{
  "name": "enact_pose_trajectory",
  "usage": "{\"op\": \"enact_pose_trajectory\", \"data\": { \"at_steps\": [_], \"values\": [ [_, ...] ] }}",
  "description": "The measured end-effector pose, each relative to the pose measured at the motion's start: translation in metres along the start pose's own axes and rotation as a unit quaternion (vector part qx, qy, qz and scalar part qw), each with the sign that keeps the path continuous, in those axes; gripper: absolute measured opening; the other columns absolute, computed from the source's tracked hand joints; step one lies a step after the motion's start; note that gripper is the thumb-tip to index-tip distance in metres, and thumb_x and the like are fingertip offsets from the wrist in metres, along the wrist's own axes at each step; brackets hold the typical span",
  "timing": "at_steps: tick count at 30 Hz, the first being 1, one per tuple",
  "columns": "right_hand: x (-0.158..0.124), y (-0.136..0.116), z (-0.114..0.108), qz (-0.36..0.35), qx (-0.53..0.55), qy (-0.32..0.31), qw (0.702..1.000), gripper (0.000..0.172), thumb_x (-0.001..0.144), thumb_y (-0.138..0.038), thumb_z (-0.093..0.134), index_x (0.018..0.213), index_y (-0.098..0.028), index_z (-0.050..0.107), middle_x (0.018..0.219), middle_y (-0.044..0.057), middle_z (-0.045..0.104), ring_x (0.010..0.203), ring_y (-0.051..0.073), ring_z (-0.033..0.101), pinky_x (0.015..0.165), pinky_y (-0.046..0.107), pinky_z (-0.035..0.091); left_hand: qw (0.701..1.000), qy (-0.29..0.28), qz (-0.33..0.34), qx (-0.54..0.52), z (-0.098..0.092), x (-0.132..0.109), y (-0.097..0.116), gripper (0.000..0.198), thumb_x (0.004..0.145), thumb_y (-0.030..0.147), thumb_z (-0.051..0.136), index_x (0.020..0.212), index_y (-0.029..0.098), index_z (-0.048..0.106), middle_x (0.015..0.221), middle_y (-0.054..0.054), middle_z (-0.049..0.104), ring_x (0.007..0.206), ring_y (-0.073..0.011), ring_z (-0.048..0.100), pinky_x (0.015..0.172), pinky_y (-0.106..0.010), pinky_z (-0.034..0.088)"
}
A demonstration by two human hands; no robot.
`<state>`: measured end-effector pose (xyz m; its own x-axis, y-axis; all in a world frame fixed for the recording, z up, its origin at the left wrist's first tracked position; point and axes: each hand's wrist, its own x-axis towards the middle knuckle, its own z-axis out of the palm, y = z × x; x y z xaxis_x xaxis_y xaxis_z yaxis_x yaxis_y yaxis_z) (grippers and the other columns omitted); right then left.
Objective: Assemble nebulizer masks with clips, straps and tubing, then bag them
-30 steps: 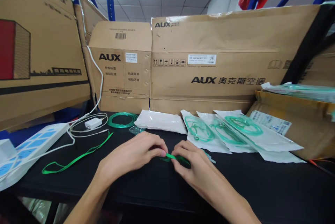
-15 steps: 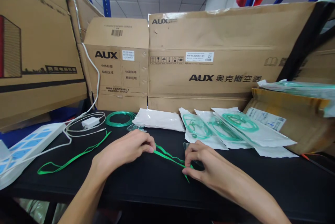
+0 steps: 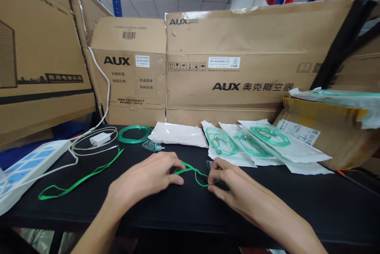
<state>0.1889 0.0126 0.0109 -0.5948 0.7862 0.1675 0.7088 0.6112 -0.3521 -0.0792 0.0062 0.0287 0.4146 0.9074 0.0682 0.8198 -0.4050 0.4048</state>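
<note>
My left hand (image 3: 145, 177) is at the middle of the black table, its fingers curled around one end of a green elastic strap (image 3: 197, 171). The strap hangs slack and twisted across the short gap between my hands. My right hand (image 3: 227, 177) pinches the other end between thumb and fingertips. Behind those fingers shows a sliver of a clear plastic piece (image 3: 209, 164), mostly hidden. A second green strap (image 3: 80, 181) lies loose to the left. Beyond my left hand rests a clear mask (image 3: 152, 146) beside coiled green tubing (image 3: 134, 134).
A white packet (image 3: 178, 134) and several white-backed pouches of green tubing (image 3: 268, 137) lie at the back. A power strip (image 3: 32, 169) and a white adapter (image 3: 100, 139) with cable are left. Cardboard boxes (image 3: 237, 48) wall the rear; an open carton (image 3: 329, 127) stands right.
The strap was stretched nearly straight and is now slack and looped. My left hand's thumb has moved away from its index finger. The view has shifted slightly.
</note>
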Motion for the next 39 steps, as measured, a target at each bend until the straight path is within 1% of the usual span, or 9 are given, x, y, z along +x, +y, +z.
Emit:
{"op": "enact_pose_trajectory", "data": {
  "at_steps": [5,10,13,16,18,30,33,36,39],
  "values": [
    [0.004,-0.008,0.006,-0.013,-0.002,-0.006,1.000,0.009,0.100,-0.021,0.054,0.099,-0.026,0.061,0.114,0.003,0.052,0.106,0.019,0.058,0.093,0.035,0.048,0.998,-0.003,0.061,-0.013,0.020,0.007,0.034,0.032,0.095,0.038,0.068,0.127,0.034,0.064,0.129,0.000,0.064,0.125,-0.0258,0.057,0.102,-0.034,0.042],
    [0.004,-0.007,0.014,-0.035,-0.009,0.003,0.999,0.011,0.101,-0.023,0.053,0.103,-0.025,0.063,0.130,0.008,0.052,0.131,0.024,0.050,0.106,0.039,0.045,0.997,0.024,0.072,-0.026,0.020,0.012,0.032,0.056,0.093,0.029,0.071,0.143,0.039,0.048,0.141,0.000,0.055,0.130,-0.0256,0.053,0.106,-0.035,0.041],
    [0.002,-0.006,0.015,-0.021,-0.013,0.000,1.000,0.015,0.103,-0.030,0.050,0.108,-0.026,0.064,0.139,0.010,0.049,0.142,0.029,0.041,0.109,0.044,0.044,0.995,0.028,0.093,-0.029,0.016,0.013,0.028,0.041,0.093,0.024,0.071,0.130,0.036,0.059,0.131,0.003,0.058,0.118,-0.0213,0.060,0.100,-0.031,0.043],
    [0.003,-0.005,0.013,-0.025,-0.017,0.013,0.999,0.016,0.103,-0.028,0.049,0.111,-0.028,0.063,0.128,0.008,0.052,0.129,0.026,0.052,0.101,0.042,0.048,0.996,0.015,0.086,-0.029,0.016,0.014,0.026,0.014,0.092,0.030,0.073,0.104,0.030,0.069,0.119,0.004,0.063,0.113,-0.0213,0.061,0.096,-0.029,0.043],
    [0.005,-0.005,0.012,-0.031,-0.016,0.024,0.999,0.015,0.103,-0.026,0.049,0.108,-0.028,0.062,0.119,0.005,0.052,0.115,0.023,0.057,0.095,0.038,0.050,0.996,0.004,0.084,-0.032,0.017,0.015,0.023,0.007,0.092,0.034,0.073,0.096,0.028,0.071,0.114,0.004,0.066,0.111,-0.0214,0.062,0.093,-0.029,0.044],
    [0.000,-0.013,-0.003,-0.016,0.007,0.022,1.000,0.010,0.100,-0.020,0.052,0.094,-0.024,0.059,0.110,0.002,0.056,0.105,0.020,0.059,0.094,0.035,0.048,0.999,-0.002,0.052,-0.008,0.012,0.011,0.010,0.013,0.096,0.034,0.065,0.091,0.029,0.075,0.100,0.002,0.069,0.105,-0.0227,0.063,0.086,-0.029,0.043],
    [0.000,-0.013,-0.001,-0.008,0.003,0.022,1.000,0.011,0.104,-0.026,0.049,0.098,-0.024,0.058,0.108,0.003,0.058,0.105,0.021,0.059,0.093,0.039,0.048,0.999,0.016,0.036,-0.009,0.012,0.009,0.014,0.020,0.093,0.040,0.069,0.111,0.032,0.074,0.116,0.002,0.066,0.113,-0.0235,0.061,0.093,-0.030,0.043],
    [0.001,-0.011,0.005,-0.016,-0.002,0.014,1.000,0.011,0.105,-0.025,0.050,0.102,-0.022,0.059,0.110,0.004,0.059,0.106,0.022,0.059,0.094,0.040,0.049,0.997,0.025,0.062,-0.036,0.014,0.010,0.022,0.056,0.088,0.042,0.076,0.140,0.036,0.057,0.133,0.001,0.059,0.118,-0.0247,0.058,0.095,-0.030,0.044],
    [0.000,-0.009,0.009,-0.039,-0.002,0.021,0.999,0.012,0.105,-0.022,0.048,0.106,-0.021,0.060,0.113,0.006,0.058,0.110,0.022,0.058,0.097,0.041,0.048,0.994,0.017,0.087,-0.069,0.018,0.012,0.028,0.051,0.092,0.039,0.072,0.141,0.036,0.056,0.126,0.001,0.065,0.113,-0.0236,0.060,0.096,-0.031,0.044]
  ]
}}
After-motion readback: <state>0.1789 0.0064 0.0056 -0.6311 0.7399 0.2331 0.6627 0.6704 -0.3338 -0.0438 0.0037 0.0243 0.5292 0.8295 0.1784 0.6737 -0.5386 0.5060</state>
